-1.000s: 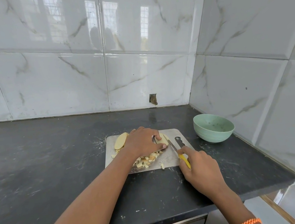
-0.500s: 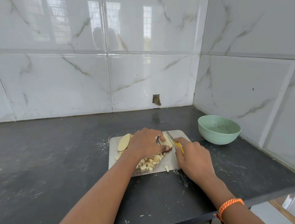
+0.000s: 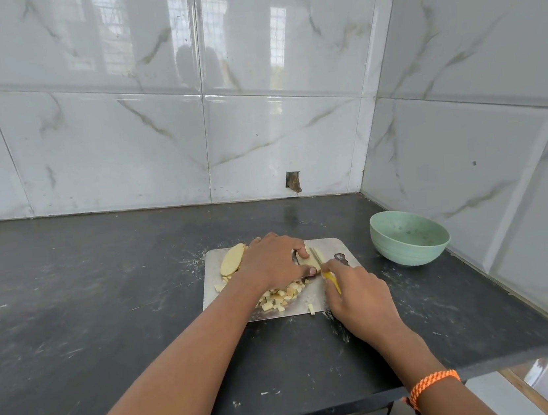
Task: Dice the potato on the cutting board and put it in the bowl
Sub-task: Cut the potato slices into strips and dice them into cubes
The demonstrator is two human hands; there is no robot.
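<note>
- The potato piece (image 3: pixel 311 260) being cut lies on the far middle of the cutting board (image 3: pixel 331 247), pale yellow, mostly covered by the fingers that steady it.
- The left hand (image 3: pixel 272 261) lies over that piece, its fingers curled down on it and pinning it to the board; the thumb tip shows at its near edge.
- The right hand (image 3: pixel 355 292) grips the yellow handle of a knife (image 3: pixel 321 263), fingers wrapped round it, forefinger stretched along the top; the blade rests across the potato piece, just right of the left fingertips.
- A heap of diced cubes (image 3: pixel 281 296) sits on the near part of the board, partly under the left wrist; one small stick (image 3: pixel 311 309) lies alone by the near edge.
- Flat potato slices (image 3: pixel 233 263) are stacked at the far left corner of the board, touching the left hand.
- A dark object lies on the right side of the board, just beyond the right hand; I cannot tell what it is.
- The green bowl (image 3: pixel 409 252) stands to the right of the board, apart from it, near the corner wall.
- All of this rests on a dark counter (image 3: pixel 87 299) backed by white marble tiles (image 3: pixel 120 150).
- An orange bracelet (image 3: pixel 432 384) circles the right wrist.
</note>
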